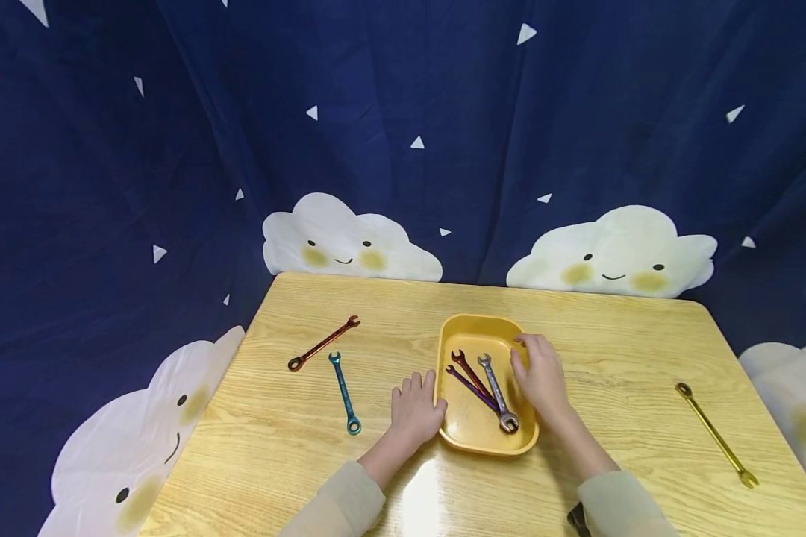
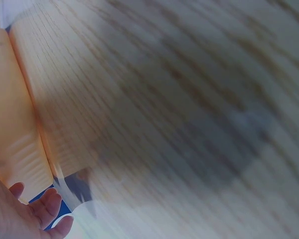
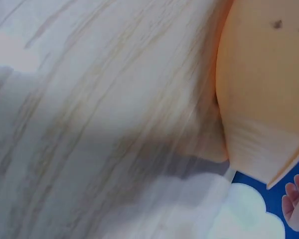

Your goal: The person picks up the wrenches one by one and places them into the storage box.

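A yellow tray (image 1: pixel 470 440) lies on the table between both hands, holding a silver wrench (image 1: pixel 498 391), a purple wrench (image 1: pixel 472 388) and a dark red wrench (image 1: pixel 473 374) that overlap. At its left side is my left hand (image 1: pixel 416 406), fingers relaxed and thumb near the wall. My right hand (image 1: pixel 540 373) is at the right rim, its fingers loosely bent over the tray's upper right; no wrench is in it. The left wrist view shows the left fingers (image 2: pixel 47 206) near the tray's end. In the right wrist view, the right fingers (image 3: pixel 295 191) appear at the edge, largely cut off.
Left of the tray lie a red wrench (image 1: pixel 324 343) and a teal wrench (image 1: pixel 345 394). A gold wrench (image 1: pixel 715 434) rests far to the right on the wooden table (image 1: pixel 618 358). Behind it hangs a dark blue curtain (image 1: pixel 376 89) with clouds and triangles.
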Available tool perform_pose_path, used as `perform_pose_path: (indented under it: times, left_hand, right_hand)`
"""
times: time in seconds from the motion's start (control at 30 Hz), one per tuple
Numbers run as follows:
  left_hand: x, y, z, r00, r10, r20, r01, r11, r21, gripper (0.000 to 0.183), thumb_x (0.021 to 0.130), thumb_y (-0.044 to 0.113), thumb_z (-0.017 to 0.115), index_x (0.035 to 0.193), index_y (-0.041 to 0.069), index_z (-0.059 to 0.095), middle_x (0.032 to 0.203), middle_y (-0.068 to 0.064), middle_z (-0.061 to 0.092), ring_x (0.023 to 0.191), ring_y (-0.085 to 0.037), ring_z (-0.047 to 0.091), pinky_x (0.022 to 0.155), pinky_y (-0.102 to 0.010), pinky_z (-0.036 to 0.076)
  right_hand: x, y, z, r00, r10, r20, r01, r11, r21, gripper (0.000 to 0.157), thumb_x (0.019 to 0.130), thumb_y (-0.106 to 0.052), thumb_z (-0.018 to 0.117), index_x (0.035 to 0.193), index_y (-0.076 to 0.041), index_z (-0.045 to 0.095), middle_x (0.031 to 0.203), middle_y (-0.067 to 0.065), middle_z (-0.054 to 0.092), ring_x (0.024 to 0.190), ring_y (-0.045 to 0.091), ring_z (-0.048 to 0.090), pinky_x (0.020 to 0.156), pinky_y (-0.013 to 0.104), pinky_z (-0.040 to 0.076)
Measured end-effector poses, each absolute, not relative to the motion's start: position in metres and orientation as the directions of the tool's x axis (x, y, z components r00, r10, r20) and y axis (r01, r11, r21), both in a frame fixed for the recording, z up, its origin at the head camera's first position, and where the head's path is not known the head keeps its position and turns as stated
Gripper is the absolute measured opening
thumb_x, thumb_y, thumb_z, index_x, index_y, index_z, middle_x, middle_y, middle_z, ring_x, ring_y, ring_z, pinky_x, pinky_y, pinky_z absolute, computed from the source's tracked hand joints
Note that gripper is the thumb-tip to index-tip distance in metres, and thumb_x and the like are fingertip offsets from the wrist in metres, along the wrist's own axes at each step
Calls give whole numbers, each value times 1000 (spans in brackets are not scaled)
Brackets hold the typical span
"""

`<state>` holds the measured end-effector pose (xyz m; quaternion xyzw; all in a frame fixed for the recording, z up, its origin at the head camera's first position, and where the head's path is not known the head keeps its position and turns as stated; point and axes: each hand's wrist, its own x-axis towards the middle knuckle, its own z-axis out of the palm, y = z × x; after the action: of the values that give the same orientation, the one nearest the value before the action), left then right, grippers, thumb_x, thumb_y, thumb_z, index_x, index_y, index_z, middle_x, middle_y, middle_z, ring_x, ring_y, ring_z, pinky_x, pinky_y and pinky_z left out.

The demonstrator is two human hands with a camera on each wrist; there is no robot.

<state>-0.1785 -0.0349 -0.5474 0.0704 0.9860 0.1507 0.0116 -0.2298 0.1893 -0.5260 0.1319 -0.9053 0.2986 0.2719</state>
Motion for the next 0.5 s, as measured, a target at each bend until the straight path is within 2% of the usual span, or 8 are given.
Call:
perform_pose_path:
  times: [0.3,0.5]
  left_hand:
    - [-179,-35,-548,-989,145,-24,131,944,302,45,87,36,44,125,14,39,105,-10,47,94,-26,46,76,-42,35]
    - [-178,-36,-546,-989,148,-32,130,942,309,45,87,35,43,126,14,38,106,-10,46,94,-26,45,76,-42,34]
  right_hand:
    - [-230,216,-528,-797,17,604,-384,758,-528,22,78,-1,63,99,3,58,90,20,57,84,35,52,74,48,37]
    - [-230,237,-533,-774,71,629,-372,753,-543,20,77,5,62,97,8,58,89,23,57,82,37,51,73,44,36]
